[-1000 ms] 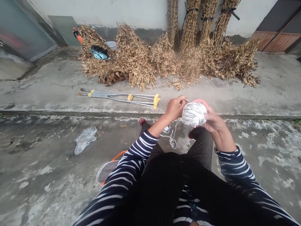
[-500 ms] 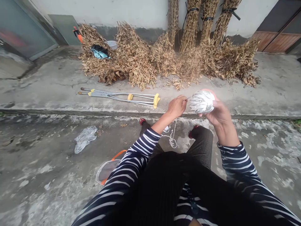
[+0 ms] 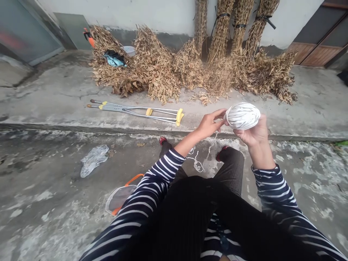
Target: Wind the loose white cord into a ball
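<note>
Stained concrete floor (image 3: 54, 203); white wall (image 3: 152, 14); daylight

Crutches (image 3: 136, 110) lie before the leaf bundles (image 3: 190, 65), plastic bag (image 3: 92, 163) nearer left.

Open air surrounds both hands; below them lie the knees (image 3: 231, 163) and loose string (image 3: 198, 165), while the crutches (image 3: 136, 110) lie well to the left.
</note>
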Tool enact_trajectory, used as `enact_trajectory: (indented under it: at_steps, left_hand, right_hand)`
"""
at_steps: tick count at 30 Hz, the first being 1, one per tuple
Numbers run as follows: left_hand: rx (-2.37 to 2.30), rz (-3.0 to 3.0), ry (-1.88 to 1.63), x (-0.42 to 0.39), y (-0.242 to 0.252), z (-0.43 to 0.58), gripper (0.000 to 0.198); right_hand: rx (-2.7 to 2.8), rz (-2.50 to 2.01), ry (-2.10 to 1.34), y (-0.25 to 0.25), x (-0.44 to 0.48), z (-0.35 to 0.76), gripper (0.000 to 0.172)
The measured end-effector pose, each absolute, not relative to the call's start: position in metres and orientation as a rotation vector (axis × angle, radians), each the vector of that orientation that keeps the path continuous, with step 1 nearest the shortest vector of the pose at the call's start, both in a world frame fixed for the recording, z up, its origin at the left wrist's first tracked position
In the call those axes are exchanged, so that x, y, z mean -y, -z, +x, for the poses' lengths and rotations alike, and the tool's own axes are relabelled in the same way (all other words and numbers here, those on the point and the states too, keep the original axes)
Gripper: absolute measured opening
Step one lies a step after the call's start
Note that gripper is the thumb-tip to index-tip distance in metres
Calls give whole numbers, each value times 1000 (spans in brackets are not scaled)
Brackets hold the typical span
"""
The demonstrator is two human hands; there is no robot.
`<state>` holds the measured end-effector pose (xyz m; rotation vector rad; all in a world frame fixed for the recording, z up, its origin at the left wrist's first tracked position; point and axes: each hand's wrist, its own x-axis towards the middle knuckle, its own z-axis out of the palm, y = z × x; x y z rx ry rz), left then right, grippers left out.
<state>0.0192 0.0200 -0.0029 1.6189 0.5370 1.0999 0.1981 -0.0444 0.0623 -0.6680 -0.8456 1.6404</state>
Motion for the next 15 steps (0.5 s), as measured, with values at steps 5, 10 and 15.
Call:
enact_trajectory:
  at_steps: [5,10,15]
  left_hand:
    - [-573,1593,-1214,-16,-1,22,26]
    - [-730,1767,-1294,-10,-6,12,34]
    - [-885,1810,-1310,-16,-6,12,28]
  right_hand:
    - [902,-605,-1743,-57,42,203,47]
    - [861,-620,-1756,-50,40,203,51]
    - [854,-665,-1730,-47,43,192,51]
